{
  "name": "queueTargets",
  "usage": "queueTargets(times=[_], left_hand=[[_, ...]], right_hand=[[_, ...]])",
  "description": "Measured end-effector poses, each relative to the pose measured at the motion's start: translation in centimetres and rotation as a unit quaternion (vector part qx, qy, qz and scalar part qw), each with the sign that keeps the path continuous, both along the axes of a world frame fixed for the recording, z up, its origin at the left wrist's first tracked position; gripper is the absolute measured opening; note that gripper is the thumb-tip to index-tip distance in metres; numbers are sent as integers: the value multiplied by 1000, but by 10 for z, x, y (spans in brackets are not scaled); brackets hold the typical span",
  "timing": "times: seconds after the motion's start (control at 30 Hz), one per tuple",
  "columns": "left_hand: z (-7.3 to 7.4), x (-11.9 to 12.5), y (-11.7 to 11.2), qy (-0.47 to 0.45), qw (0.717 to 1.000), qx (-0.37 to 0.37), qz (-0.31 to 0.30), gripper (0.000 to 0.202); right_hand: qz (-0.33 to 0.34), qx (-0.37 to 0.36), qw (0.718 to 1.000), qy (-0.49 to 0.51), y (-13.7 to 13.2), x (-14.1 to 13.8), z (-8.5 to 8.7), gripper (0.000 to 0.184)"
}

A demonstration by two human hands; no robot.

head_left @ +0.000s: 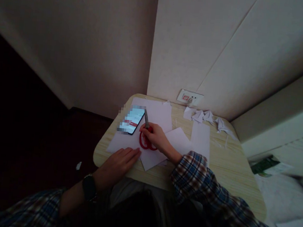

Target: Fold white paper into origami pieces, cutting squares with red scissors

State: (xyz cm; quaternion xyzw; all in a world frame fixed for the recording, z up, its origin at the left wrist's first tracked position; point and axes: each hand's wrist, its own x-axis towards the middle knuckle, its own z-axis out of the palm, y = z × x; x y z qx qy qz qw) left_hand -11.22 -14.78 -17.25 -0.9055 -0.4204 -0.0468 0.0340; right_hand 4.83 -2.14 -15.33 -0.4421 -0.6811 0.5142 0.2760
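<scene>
My right hand point(156, 137) is closed around red-handled scissors point(146, 136) lying on white paper sheets point(159, 116), their grey blades pointing away from me. My left hand point(122, 160) lies flat, fingers stretched out, on the near edge of a paper sheet at the table's front. A watch point(89, 188) sits on my left wrist. A lit phone point(132, 120) rests on the paper just left of the scissors' blades.
The small wooden table point(232, 163) stands in a wall corner. Folded paper shapes point(203, 115) lie at its back near a wall socket point(190, 96). A bed with a green packet point(265, 164) is to the right. Dark floor lies to the left.
</scene>
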Motion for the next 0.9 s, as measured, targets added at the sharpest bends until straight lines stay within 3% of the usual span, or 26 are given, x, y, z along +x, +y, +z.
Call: queueTargets(times=[0.3, 0.67, 0.9], left_hand=[[-1, 2, -2, -30, 998, 7, 53, 42], [-1, 4, -2, -55, 998, 18, 29, 39], [-1, 3, -2, -72, 995, -14, 67, 46]], right_hand=[[29, -43, 998, 32, -9, -18, -8, 11], [11, -59, 997, 57, -3, -8, -8, 8], [-5, -50, 997, 51, -1, -8, -9, 10]])
